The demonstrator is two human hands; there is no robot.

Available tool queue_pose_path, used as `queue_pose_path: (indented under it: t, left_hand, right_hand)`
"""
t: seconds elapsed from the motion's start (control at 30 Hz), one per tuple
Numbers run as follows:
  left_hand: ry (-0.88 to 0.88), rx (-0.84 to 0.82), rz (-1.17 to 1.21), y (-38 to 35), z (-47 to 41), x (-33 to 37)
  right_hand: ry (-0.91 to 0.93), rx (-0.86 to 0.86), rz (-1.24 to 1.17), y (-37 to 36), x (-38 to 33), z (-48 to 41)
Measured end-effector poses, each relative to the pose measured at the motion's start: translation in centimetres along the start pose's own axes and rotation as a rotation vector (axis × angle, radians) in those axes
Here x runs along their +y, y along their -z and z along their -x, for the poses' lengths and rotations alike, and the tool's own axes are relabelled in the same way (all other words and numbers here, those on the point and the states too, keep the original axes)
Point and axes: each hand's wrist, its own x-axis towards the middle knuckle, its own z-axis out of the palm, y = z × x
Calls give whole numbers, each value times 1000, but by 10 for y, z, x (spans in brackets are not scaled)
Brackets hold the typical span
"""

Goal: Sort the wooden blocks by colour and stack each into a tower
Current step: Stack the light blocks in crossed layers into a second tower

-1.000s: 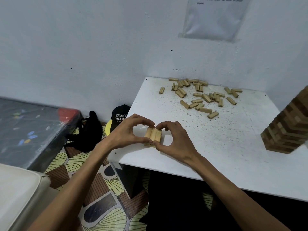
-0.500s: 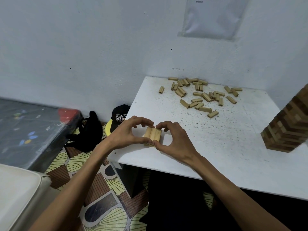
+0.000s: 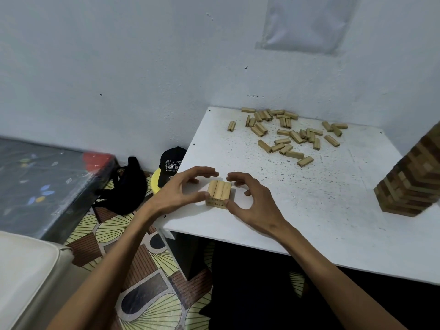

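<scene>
Pale wood makes up the small stack (image 3: 219, 193) between the two hands: three blocks lie side by side on top, and under them one lower layer shows only its near edge, so its count cannot be told. On one side the left hand (image 3: 181, 191) curls beside the stack with its thumb touching the near left corner and its fingers arched over the far side, spread and gripping nothing. Opposite it the right hand (image 3: 252, 201) mirrors this, thumb at the near right corner and fingers hooked above the far edge, also loosely spread and not clasping a block. Beyond the hands and to their right lie roughly thirty loose pale blocks (image 3: 289, 133), scattered flat near the wall. Far right of the right hand stands one tall tower of dark and mid-brown blocks (image 3: 414, 179), cut off by the picture's edge. All of it rests on a white speckled tabletop (image 3: 321, 206) pushed into a corner of grey-white walls, with one sheet of paper (image 3: 307, 22) on the wall. Left of the left hand, down on the patterned floor (image 3: 142, 270), are one black cap (image 3: 172, 164) and one black bag (image 3: 126, 186)
</scene>
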Motion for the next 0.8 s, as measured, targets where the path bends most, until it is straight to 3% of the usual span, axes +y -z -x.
queue_pose_path:
  t: [0.8]
  left_hand:
    - [0, 28, 91, -2, -3, -8]
  right_hand:
    - [-14, 61, 12, -8, 0, -2]
